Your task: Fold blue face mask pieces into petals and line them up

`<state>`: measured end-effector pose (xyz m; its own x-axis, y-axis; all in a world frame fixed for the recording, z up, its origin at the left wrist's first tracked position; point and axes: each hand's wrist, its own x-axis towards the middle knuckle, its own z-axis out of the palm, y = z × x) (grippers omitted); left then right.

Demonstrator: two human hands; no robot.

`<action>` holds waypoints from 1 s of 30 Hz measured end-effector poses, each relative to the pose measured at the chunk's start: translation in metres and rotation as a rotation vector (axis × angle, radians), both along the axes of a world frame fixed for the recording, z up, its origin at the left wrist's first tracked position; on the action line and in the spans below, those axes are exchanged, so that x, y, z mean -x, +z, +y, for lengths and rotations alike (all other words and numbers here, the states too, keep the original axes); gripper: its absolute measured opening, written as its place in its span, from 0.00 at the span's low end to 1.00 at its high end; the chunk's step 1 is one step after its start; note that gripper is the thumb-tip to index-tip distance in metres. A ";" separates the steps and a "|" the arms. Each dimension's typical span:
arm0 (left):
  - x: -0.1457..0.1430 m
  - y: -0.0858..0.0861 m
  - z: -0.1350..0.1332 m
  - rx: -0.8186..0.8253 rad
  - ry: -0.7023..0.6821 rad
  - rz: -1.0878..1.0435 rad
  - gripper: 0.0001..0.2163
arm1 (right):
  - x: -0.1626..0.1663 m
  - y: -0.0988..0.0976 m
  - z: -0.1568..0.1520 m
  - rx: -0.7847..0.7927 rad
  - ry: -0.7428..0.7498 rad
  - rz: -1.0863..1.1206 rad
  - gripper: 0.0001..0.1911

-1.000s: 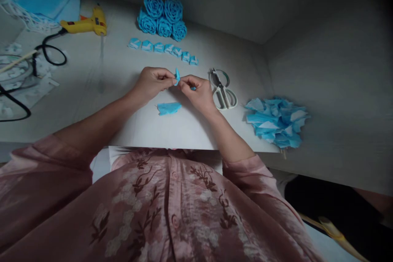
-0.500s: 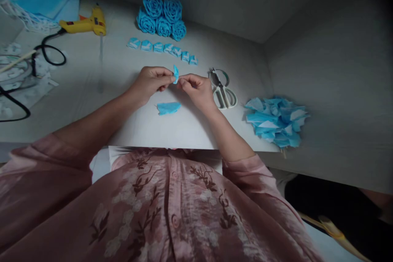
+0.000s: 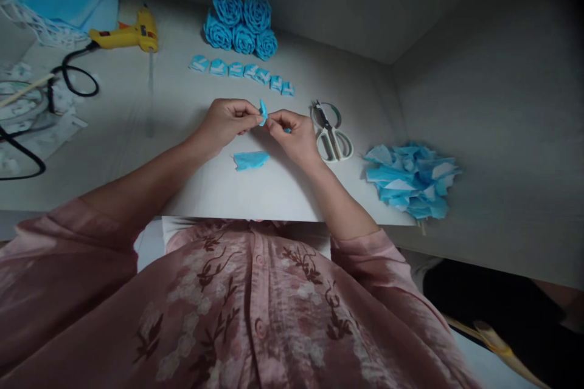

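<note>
Both hands meet above the white table (image 3: 137, 134) and pinch one small blue paper piece (image 3: 263, 112) between their fingertips. My left hand (image 3: 225, 121) grips it from the left, my right hand (image 3: 294, 134) from the right, fingers curled. A bit of blue also peeks out under the right fingers. Just below the hands a loose blue paper scrap (image 3: 250, 160) lies flat on the table.
White scissors (image 3: 331, 132) lie right of my hands. A heap of blue paper pieces (image 3: 410, 179) sits far right. A row of small folded blue pieces (image 3: 241, 72) and a cluster of blue paper roses (image 3: 240, 23) lie behind. A yellow glue gun (image 3: 128, 35) with black cord is at left.
The hands have stayed in place, only shifting their fingers slightly on the small blue piece. Nothing else has moved.
</note>
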<state>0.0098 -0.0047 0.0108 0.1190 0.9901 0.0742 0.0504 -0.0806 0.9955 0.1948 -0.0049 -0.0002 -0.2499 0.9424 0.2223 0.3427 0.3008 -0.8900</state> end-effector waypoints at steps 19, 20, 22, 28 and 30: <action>0.006 0.000 0.008 0.165 -0.035 -0.233 0.12 | -0.011 -0.010 0.019 0.030 -0.084 0.168 0.14; 0.007 0.000 0.009 0.175 -0.030 -0.245 0.11 | -0.012 -0.011 0.020 0.026 -0.088 0.183 0.14; 0.009 -0.001 0.011 0.192 -0.014 -0.266 0.11 | -0.014 -0.011 0.022 0.032 -0.081 0.190 0.13; 0.018 -0.003 0.018 0.114 0.051 -0.332 0.14 | -0.011 -0.010 0.016 0.048 0.013 0.113 0.20; 0.019 -0.003 0.020 0.107 0.044 -0.335 0.15 | -0.007 -0.011 0.013 0.036 0.008 0.083 0.24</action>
<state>-0.0091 0.0149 0.0082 0.0622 0.9981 -0.0024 -0.2791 0.0197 0.9601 0.2022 0.0082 -0.0113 -0.2395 0.9483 0.2081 0.2654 0.2702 -0.9255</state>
